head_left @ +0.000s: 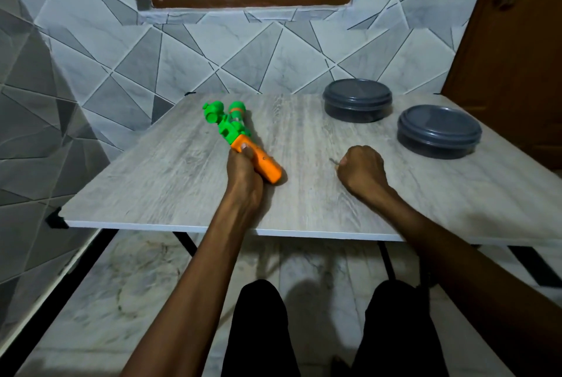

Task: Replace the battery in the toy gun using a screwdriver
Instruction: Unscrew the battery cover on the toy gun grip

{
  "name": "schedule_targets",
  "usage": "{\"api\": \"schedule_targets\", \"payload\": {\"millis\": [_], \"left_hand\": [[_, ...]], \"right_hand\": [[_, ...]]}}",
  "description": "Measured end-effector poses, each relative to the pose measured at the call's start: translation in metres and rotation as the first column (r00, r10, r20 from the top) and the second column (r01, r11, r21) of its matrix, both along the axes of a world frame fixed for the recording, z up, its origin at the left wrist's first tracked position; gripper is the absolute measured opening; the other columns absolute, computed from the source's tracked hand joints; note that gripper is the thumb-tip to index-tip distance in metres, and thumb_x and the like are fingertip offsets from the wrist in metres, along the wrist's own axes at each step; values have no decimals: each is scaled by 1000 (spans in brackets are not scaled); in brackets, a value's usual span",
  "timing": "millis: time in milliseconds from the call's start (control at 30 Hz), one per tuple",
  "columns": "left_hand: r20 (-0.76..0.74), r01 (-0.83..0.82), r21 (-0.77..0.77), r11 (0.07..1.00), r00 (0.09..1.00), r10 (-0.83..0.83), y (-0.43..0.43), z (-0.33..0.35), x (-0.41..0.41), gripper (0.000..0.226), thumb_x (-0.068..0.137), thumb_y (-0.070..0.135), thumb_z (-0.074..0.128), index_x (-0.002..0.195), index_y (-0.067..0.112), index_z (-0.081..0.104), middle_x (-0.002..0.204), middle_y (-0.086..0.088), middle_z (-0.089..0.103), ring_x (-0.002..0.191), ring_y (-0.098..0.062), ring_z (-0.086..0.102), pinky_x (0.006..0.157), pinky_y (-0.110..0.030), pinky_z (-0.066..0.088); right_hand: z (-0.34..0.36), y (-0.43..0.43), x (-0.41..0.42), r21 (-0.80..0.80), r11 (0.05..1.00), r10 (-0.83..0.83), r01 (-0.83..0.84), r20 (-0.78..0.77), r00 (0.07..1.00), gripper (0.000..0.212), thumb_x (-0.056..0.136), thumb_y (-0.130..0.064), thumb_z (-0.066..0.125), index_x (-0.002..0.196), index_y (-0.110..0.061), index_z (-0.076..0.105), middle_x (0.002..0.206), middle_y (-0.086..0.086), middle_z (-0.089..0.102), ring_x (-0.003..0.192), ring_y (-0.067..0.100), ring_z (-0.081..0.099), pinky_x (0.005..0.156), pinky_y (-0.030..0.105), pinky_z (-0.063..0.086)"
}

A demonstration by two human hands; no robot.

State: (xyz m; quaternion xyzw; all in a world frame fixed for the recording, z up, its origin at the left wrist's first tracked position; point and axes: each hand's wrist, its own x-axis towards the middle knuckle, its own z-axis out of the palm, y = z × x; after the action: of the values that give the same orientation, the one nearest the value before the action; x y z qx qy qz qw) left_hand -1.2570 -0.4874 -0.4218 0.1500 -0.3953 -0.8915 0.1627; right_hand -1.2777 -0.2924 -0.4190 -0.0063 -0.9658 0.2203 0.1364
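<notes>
An orange and green toy gun (243, 139) lies on the grey wood-grain table (170, 182), its green muzzle end pointing away to the far left. My left hand (244, 174) grips its orange handle, thumb on top. My right hand (362, 169) rests on the table as a fist to the right of the gun. A thin metal tip, the shaft of a screwdriver (333, 161), sticks out of the fist toward the gun. The screwdriver's handle is hidden inside the hand.
Two dark grey round lidded containers stand on the table's far right, one at the back (357, 99) and one nearer (439, 130). A tiled wall rises behind the table, a brown door stands at the right. My knees show under the front edge.
</notes>
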Motion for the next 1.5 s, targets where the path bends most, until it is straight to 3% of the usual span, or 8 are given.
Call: {"api": "schedule_targets", "payload": {"millis": [167,333,467,600,967,1067,1333,1500], "left_hand": [[-5,5,18,1000,1000,-5,-1,-2,5,31,105,27,35,88,8,53,53,-5,62,48,-17,60,61,-35,55],[14,3,131,991,1000,-5,-8,-4,0,23,104,27,40,105,9,54,87,-10,57,77,-22,55,105,-52,41],[-18,28,161,987,1000,-26,-13,-4,5,33,103,28,41,127,6,47,93,-11,58,84,-22,56,106,-50,41],[-40,46,192,980,998,-39,-22,-8,6,26,103,26,40,111,5,52,90,-12,55,80,-21,54,94,-44,45],[-79,56,185,981,996,-41,-23,-16,2,30,103,29,40,125,9,47,110,-13,56,99,-24,56,95,-43,45],[-86,63,191,980,995,-47,-23,-16,1,30,103,27,42,126,8,47,113,-15,55,98,-24,56,88,-40,47],[-93,45,217,975,995,-25,-25,-23,-7,22,104,23,39,114,8,52,110,-16,57,108,-29,54,112,-52,34],[-66,28,194,981,998,-15,-24,-26,-10,44,103,28,42,138,2,43,128,-21,55,121,-34,53,111,-55,35]], "right_hand": [[5,-15,1,-26,998,49,-50,-31,998,7,90,-18,61,93,-14,66,97,7,67,89,25,62,79,37,53],[22,-47,13,-315,891,310,-327,-105,945,6,89,-22,66,84,-22,66,78,-1,69,73,16,65,70,37,57],[30,-72,22,-373,809,409,-455,-201,890,4,85,-22,72,84,-18,74,74,0,72,71,11,66,70,24,52],[36,-80,24,-436,733,472,-522,-227,852,9,84,-20,73,88,-14,78,80,-3,74,71,-1,63,67,6,45],[49,-101,19,-81,807,538,-586,-310,784,7,85,-4,66,87,-11,69,85,3,72,84,19,66,77,38,53],[52,-104,21,9,807,561,-590,-326,761,9,84,-1,65,87,-9,69,86,3,71,83,17,65,77,37,54],[54,-101,21,63,834,539,-549,-312,783,18,82,3,64,87,-13,68,87,-2,68,76,5,57,69,22,42],[55,-101,24,88,831,549,-549,-293,783,17,82,4,63,87,-11,68,89,1,69,82,12,63,73,28,50]]}}
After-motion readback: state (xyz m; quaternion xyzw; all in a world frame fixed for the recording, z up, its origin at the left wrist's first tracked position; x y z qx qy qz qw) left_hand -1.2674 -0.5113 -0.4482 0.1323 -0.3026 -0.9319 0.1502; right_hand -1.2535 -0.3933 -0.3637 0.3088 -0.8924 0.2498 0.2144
